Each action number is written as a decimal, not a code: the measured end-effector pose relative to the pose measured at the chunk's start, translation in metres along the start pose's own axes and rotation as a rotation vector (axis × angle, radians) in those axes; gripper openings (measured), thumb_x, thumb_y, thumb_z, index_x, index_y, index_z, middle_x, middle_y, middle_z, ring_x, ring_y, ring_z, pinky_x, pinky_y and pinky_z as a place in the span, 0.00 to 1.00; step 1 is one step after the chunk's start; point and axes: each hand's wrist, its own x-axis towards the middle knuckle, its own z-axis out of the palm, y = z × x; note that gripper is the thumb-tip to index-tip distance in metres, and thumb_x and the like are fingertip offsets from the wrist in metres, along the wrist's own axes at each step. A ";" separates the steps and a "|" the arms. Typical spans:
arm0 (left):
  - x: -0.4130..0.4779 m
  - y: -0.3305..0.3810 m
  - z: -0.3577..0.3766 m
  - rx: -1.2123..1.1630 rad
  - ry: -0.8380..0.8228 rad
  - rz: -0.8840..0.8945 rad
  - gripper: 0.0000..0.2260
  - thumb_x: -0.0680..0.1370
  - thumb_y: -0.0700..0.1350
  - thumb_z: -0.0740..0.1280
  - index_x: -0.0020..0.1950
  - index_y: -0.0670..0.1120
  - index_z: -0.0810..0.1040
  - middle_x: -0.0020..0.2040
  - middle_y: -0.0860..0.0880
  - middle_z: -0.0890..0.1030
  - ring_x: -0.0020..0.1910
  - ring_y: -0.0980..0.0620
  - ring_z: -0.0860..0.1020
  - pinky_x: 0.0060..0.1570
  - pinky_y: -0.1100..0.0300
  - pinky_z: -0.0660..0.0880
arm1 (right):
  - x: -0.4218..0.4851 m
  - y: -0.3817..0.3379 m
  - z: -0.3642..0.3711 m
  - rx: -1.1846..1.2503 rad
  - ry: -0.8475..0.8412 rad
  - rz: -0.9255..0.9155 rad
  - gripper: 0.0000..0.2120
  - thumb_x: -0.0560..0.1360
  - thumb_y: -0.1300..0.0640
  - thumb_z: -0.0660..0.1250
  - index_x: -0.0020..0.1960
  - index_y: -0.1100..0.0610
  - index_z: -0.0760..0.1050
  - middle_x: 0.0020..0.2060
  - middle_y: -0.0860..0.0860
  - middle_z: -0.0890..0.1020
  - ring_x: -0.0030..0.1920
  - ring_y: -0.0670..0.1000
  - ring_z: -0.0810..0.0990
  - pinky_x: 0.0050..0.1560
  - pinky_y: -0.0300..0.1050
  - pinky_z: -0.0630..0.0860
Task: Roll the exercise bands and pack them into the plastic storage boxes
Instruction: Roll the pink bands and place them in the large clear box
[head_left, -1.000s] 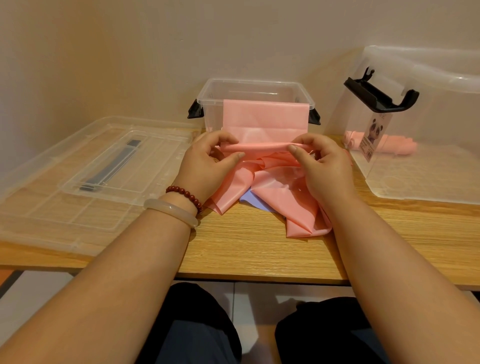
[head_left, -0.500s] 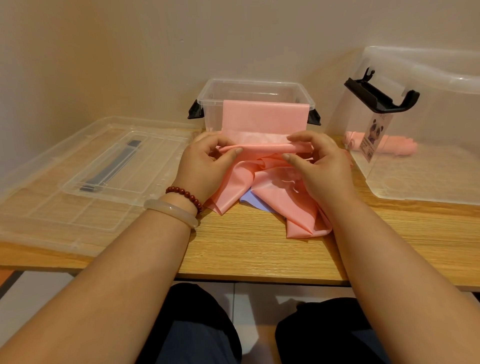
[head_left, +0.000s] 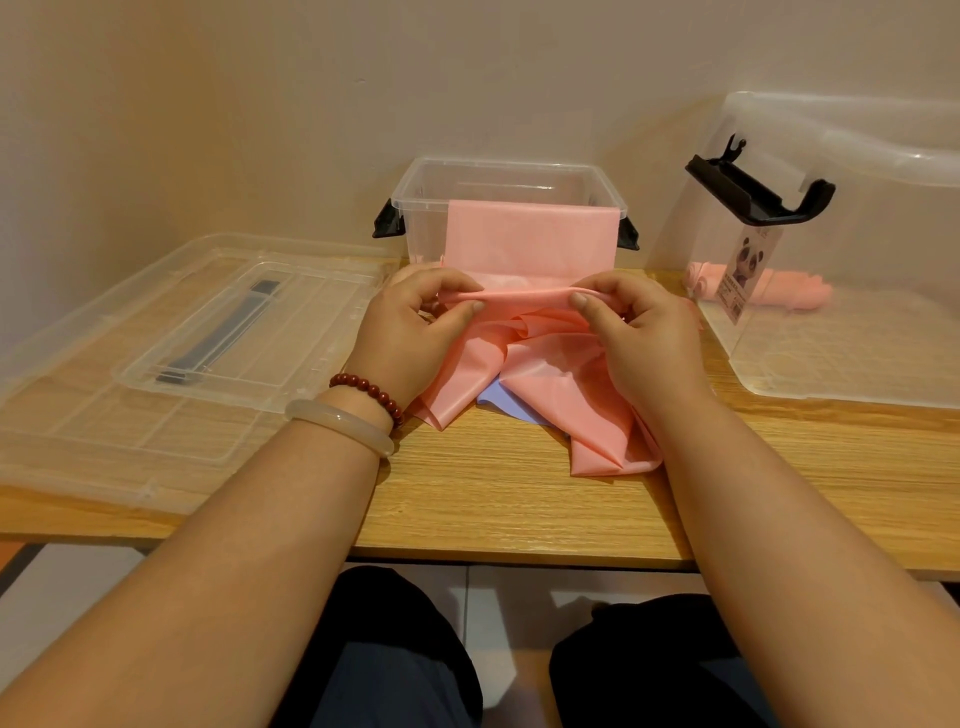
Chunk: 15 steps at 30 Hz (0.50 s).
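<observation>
hands: we are pinching the rolled edge of the pink band (head_left: 530, 297) between left hand (head_left: 410, 338) and right hand (head_left: 644, 338).
band: it is hanging over the small box (head_left: 415, 182) rim, its tail lying on the table (head_left: 493, 493).
risk: we are fearing a crooked roll if one hand is turning faster.

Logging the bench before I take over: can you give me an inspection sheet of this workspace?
Surface: wooden table against the wall.
Job's things: pink band draped over the small box rim; purple band under it; rolled band in the big box.
Clutter: lid lying flat, left.
Hands: left hand and right hand both pinch the pink band's fold.
Cables: nothing seen.
Surroundings: plain wall, tiled floor.
</observation>
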 end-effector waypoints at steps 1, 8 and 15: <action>0.000 0.000 0.000 0.002 0.001 -0.004 0.06 0.75 0.42 0.71 0.47 0.53 0.80 0.51 0.55 0.75 0.47 0.69 0.71 0.46 0.79 0.67 | 0.000 0.000 0.000 -0.008 -0.006 0.003 0.05 0.77 0.54 0.69 0.51 0.51 0.82 0.45 0.43 0.80 0.49 0.45 0.78 0.50 0.43 0.75; 0.001 0.001 0.001 0.027 -0.006 0.004 0.04 0.75 0.44 0.71 0.48 0.53 0.81 0.50 0.54 0.75 0.48 0.64 0.72 0.47 0.78 0.67 | -0.001 -0.002 -0.003 -0.019 -0.034 -0.056 0.16 0.72 0.57 0.74 0.57 0.45 0.77 0.54 0.42 0.74 0.56 0.42 0.72 0.50 0.29 0.70; -0.001 0.001 0.001 0.021 -0.017 0.005 0.07 0.76 0.43 0.70 0.52 0.53 0.79 0.54 0.53 0.76 0.49 0.66 0.72 0.47 0.79 0.67 | 0.000 0.000 -0.001 -0.059 -0.053 -0.076 0.13 0.73 0.65 0.70 0.49 0.48 0.79 0.46 0.38 0.73 0.47 0.28 0.71 0.46 0.23 0.66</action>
